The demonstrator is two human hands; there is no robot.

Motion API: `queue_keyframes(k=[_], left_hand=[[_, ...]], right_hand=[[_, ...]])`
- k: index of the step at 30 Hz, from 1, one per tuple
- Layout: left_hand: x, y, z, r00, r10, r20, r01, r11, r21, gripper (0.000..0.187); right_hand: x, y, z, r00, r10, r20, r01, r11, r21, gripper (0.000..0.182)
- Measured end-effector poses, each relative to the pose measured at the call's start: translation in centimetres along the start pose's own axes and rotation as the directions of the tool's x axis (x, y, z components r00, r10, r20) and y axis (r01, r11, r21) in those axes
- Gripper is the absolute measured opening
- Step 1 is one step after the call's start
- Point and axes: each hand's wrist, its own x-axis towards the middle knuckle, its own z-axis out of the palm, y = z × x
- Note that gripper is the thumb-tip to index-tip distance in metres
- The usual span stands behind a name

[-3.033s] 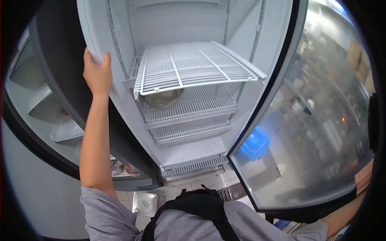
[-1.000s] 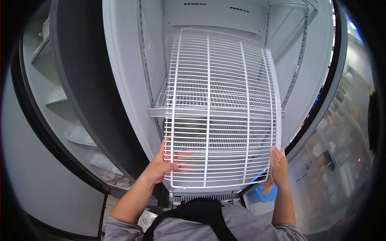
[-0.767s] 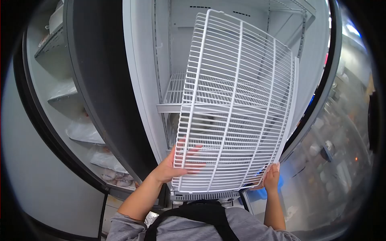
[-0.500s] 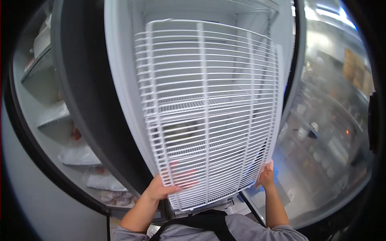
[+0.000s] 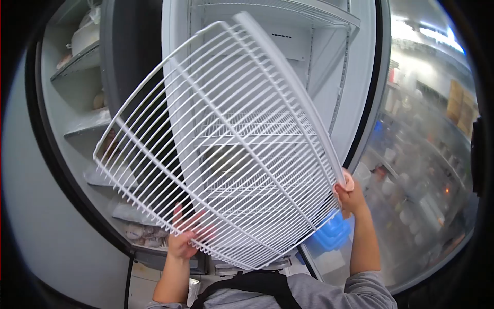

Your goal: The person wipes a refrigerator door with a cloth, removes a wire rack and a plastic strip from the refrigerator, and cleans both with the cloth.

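- Facing you: an open white fridge.
- White wire rack, tilted before it.
- Your left hand, grip around the rack's lower-left edge.
- Your right hand, grip on its right edge, with pink cloth.

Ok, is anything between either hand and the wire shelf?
Yes, on one side: a pinkish cloth appears bunched between the right hand and the right edge of the wire shelf. Nothing visible comes between the left hand and the lower left edge.
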Motion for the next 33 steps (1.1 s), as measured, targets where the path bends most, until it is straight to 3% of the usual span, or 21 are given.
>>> queue_keyframes(k=[2,5,8,12,13,14,15,16,17,18,20,21,23,24,26,27,28,29,30,31,33], left_hand=[[-1.7,-0.8,1.4,0.972,0.080,0.221,-0.069,0.996,-0.057,0.082],[-3.1,-3.0,4.7,0.963,0.227,0.146,-0.161,0.916,-0.367,0.091],[-4.1,-4.5,7.3,0.918,0.281,0.280,-0.217,0.947,-0.238,0.089],[-6.1,-5.7,11.8,0.935,0.312,0.167,-0.275,0.938,-0.209,0.093],[-6.4,-5.9,12.4,0.940,0.326,0.100,-0.300,0.930,-0.215,0.093],[-6.6,-6.0,12.9,0.934,0.348,0.077,-0.326,0.922,-0.209,0.091],[-6.9,-6.4,13.4,0.933,0.358,0.030,-0.345,0.916,-0.205,0.090],[-6.9,-6.8,13.9,0.930,0.368,-0.019,-0.364,0.910,-0.199,0.089],[-7.0,-7.1,14.0,0.925,0.377,-0.036,-0.377,0.905,-0.197,0.087],[-7.0,-7.3,14.1,0.920,0.388,-0.048,-0.388,0.891,-0.235,0.087],[-6.8,-7.9,13.9,0.915,0.398,-0.065,-0.400,0.878,-0.264,0.086],[-6.8,-8.1,13.5,0.914,0.402,-0.057,-0.402,0.872,-0.280,0.087],[-6.7,-8.0,13.3,0.917,0.396,-0.050,-0.395,0.882,-0.259,0.090],[-6.5,-7.9,13.4,0.919,0.393,-0.029,-0.388,0.890,-0.241,0.092],[-6.2,-8.2,13.4,0.917,0.396,-0.054,-0.395,0.878,-0.272,0.095],[-6.1,-8.2,13.4,0.921,0.384,-0.068,-0.386,0.871,-0.303,0.098],[-5.8,-8.1,13.4,0.917,0.393,-0.063,-0.393,0.868,-0.305,0.098],[-5.6,-8.2,13.2,0.924,0.382,-0.025,-0.370,0.875,-0.313,0.099],[-5.6,-8.1,12.9,0.929,0.370,0.013,-0.347,0.882,-0.318,0.099],[-5.4,-8.0,12.3,0.939,0.343,0.035,-0.320,0.904,-0.285,0.099],[-4.9,-7.8,11.6,0.935,0.339,0.102,-0.301,0.913,-0.275,0.098]], right_hand=[[2.8,-3.5,-1.5,0.982,0.127,0.142,-0.116,0.990,-0.080,0.046],[6.9,-7.7,-3.5,0.967,0.059,0.249,-0.019,0.987,-0.158,0.041],[10.2,-10.8,-4.9,0.945,-0.063,0.321,0.149,0.957,-0.249,0.031],[12.8,-12.8,-5.0,0.930,-0.100,0.355,0.206,0.938,-0.278,0.027],[14.0,-10.5,-4.5,0.907,-0.309,0.288,0.380,0.894,-0.237,0.037],[14.7,-9.0,-4.2,0.901,-0.311,0.303,0.385,0.894,-0.229,0.037],[15.2,-8.7,-3.6,0.921,-0.375,0.101,0.349,0.914,0.206,0.040],[15.7,-8.6,-3.3,0.939,-0.329,-0.104,0.322,0.729,0.604,0.042],[15.8,-8.7,-3.0,0.916,-0.122,-0.383,0.348,0.717,0.604,0.042],[15.7,-8.5,-3.2,0.859,0.007,-0.512,0.355,0.711,0.607,0.037],[15.1,-7.4,-5.2,0.918,0.265,-0.294,0.141,0.475,0.868,0.036],[15.4,-6.0,-6.4,0.925,0.256,-0.280,0.134,0.469,0.873,0.036],[16.6,-4.2,-7.7,0.981,-0.193,-0.006,0.090,0.430,0.898,0.036],[14.9,-7.3,-6.4,0.978,-0.206,0.005,0.086,0.428,0.900,0.036],[8.9,-16.7,-1.8,0.943,-0.222,-0.248,0.312,0.330,0.891,0.038],[7.4,-18.3,0.5,0.941,-0.232,-0.245,0.313,0.325,0.892,0.038],[6.4,-19.6,2.9,0.881,-0.468,-0.076,0.383,0.608,0.695,0.039],[5.5,-20.3,5.0,0.784,-0.599,0.165,0.502,0.767,0.399,0.040],[5.1,-20.6,6.5,0.675,-0.599,0.430,0.638,0.767,0.067,0.041],[4.9,-20.4,7.6,0.670,-0.608,0.425,0.648,0.759,0.065,0.041],[5.3,-20.5,9.8,0.329,-0.777,0.536,0.928,0.161,-0.335,0.041]])
